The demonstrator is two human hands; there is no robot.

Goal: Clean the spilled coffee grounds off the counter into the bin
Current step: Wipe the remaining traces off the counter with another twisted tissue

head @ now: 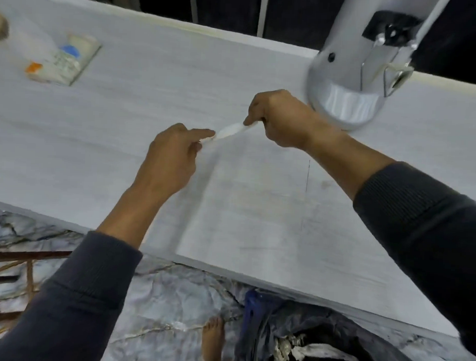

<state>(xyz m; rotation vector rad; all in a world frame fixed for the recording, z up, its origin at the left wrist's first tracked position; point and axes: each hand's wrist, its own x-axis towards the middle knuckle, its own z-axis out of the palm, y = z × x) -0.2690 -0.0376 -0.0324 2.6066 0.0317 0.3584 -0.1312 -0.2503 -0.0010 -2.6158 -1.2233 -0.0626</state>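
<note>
White counter point(125, 117); your left hand point(170, 156) and right hand point(279, 119) each pinch an end of the tissue point(230, 131). Soft, light, probably tears easily; grip bunched. Bin point(320, 345) below.

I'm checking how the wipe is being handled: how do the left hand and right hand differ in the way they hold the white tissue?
The left hand pinches one end of the white tissue with its index finger stretched forward; the right hand grips the other end in a curled fist. The left hand sits lower and nearer the counter edge; the right is close to the silver appliance. Both wear dark sleeves.
</note>
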